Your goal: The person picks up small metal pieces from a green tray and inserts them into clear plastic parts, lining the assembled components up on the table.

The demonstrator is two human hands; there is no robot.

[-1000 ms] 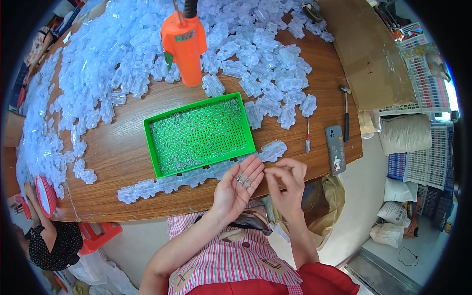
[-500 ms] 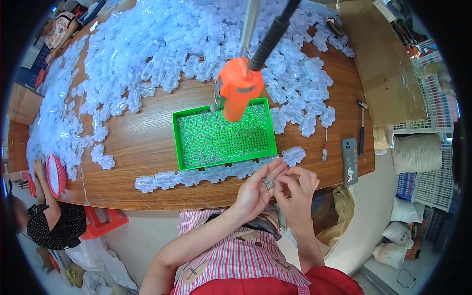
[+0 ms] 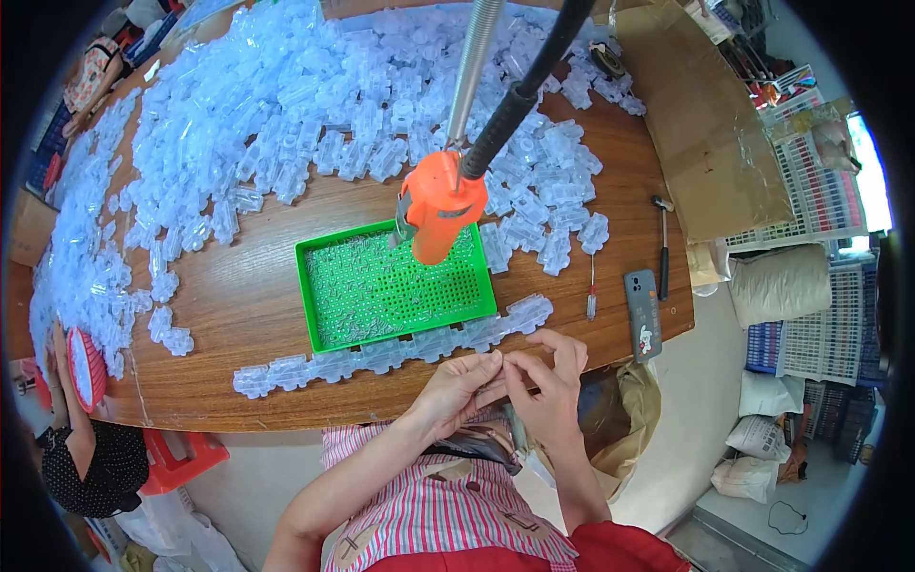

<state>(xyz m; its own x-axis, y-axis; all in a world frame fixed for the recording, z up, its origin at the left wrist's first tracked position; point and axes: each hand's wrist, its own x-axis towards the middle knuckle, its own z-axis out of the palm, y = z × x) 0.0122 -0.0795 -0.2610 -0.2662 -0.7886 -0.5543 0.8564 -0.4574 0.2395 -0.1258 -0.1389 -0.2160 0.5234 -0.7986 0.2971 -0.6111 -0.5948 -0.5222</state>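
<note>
Just beyond the table's front edge, my left hand point(image 3: 456, 389) is closed, palm partly turned up, its thumb and fingertips together. Small silver screws showed in its palm a moment earlier; its fingers now hide them. My right hand point(image 3: 545, 386) meets it at the fingertips, thumb and forefinger pinched; whatever lies between them is too small to make out. Beyond the hands runs a row of clear plastic parts point(image 3: 381, 355), end to end. Behind the row sits a green perforated tray point(image 3: 307, 297) scattered with small screws point(image 3: 348, 286). An orange electric screwdriver point(image 3: 440, 205) hangs above the tray.
A great heap of clear plastic parts point(image 3: 315, 86) covers the table's far side. To the right lie a small screwdriver point(image 3: 591, 297), a phone point(image 3: 641, 310) and a hammer point(image 3: 663, 243), near a cardboard sheet point(image 3: 710, 143). At far left a person's arm point(image 3: 78, 419) rests by a red basket point(image 3: 88, 367).
My left hand has curled from an open palm to closed fingers, covering the screws. My right fingers stay pinched against it. The whole view has shifted, moving the table slightly left and down.
</note>
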